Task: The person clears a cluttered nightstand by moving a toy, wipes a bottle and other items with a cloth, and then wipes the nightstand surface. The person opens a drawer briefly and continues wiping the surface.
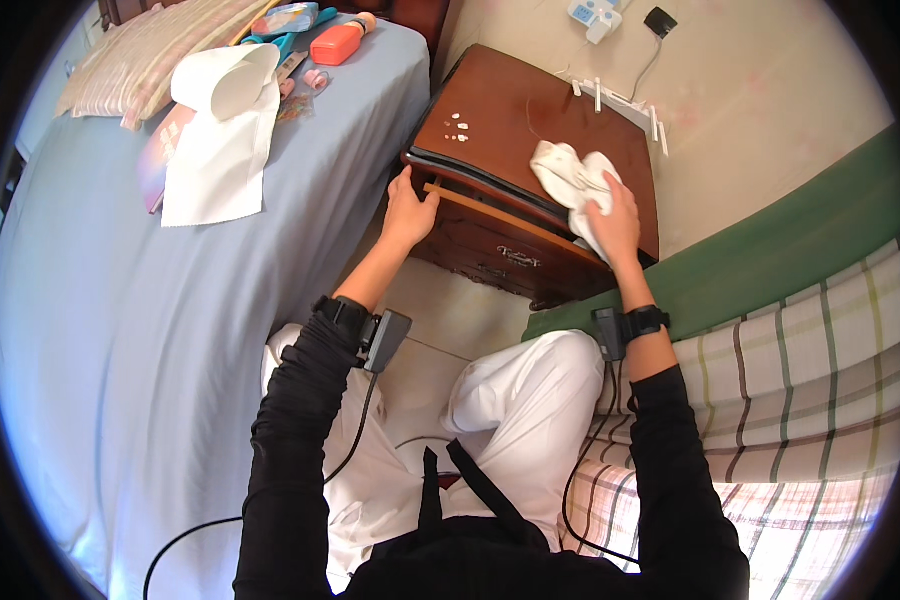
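Observation:
A dark wooden nightstand (495, 97) stands in front of me, its top drawer (525, 225) pulled out a little. My left hand (411, 210) is at the left end of that drawer's front, fingers up by the nightstand's corner; whether it grips the edge I cannot tell. A white cloth (570, 176) lies bunched over the right front of the top, and my right hand (616, 217) holds it there. Several small white bits (459, 127) are scattered on the top's left part. The drawer's inside is mostly hidden.
At left is a bed with a blue sheet (217, 300), bearing a white paper roll (225, 90), an orange-red bottle (337, 45) and a striped pillow (157, 60). A white rack-like object (622, 105) stands against the wall behind the nightstand. Plaid curtain (802, 360) hangs at right.

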{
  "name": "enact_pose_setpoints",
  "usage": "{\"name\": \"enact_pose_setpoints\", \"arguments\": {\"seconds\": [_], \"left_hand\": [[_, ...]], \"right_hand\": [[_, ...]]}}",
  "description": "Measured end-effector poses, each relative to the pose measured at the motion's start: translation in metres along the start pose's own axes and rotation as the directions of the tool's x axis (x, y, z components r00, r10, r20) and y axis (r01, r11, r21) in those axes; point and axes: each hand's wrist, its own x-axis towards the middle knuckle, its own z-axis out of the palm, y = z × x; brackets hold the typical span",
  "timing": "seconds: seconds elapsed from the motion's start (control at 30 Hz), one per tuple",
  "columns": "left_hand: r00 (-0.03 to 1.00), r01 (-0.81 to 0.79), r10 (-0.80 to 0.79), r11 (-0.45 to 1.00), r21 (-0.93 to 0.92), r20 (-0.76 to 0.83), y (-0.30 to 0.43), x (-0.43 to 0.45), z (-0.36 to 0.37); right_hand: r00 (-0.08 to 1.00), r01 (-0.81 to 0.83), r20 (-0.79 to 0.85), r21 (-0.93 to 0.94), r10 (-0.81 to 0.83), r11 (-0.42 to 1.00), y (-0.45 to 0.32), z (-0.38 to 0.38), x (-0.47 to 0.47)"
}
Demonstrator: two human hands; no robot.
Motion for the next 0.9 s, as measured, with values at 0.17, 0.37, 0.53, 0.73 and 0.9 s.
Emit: {"name": "enact_pose_setpoints", "arguments": {"seconds": [0.17, 0.37, 0.53, 0.73, 0.9], "left_hand": [[0.999, -0.01, 0.012, 0.998, -0.065, 0.031, 0.003, 0.002, -0.005], [0.993, -0.084, 0.085, 0.996, 0.01, -0.082, 0.0, 0.003, -0.002], [0.999, 0.016, -0.017, 1.0, -0.021, -0.03, 0.0, 0.02, -0.005], [0.987, 0.129, -0.092, 0.94, -0.315, 0.131, -0.001, 0.02, -0.015], [0.972, 0.195, -0.115, 0.883, -0.428, 0.207, 0.004, 0.015, -0.025]], "right_hand": [[0.976, 0.198, 0.11, -0.075, -0.189, 0.977, -0.097, 0.034, 0.005], [0.893, 0.399, 0.217, 0.022, -0.394, 0.917, -0.142, 0.054, 0.027], [0.916, 0.297, 0.115, 0.448, -0.384, 0.843, -0.104, 0.065, 0.051], [0.985, 0.153, 0.067, 0.088, -0.159, 0.984, 0.028, 0.046, 0.076], [0.939, -0.331, 0.03, -0.186, 0.342, 0.925, 0.098, 0.021, 0.082]]}}
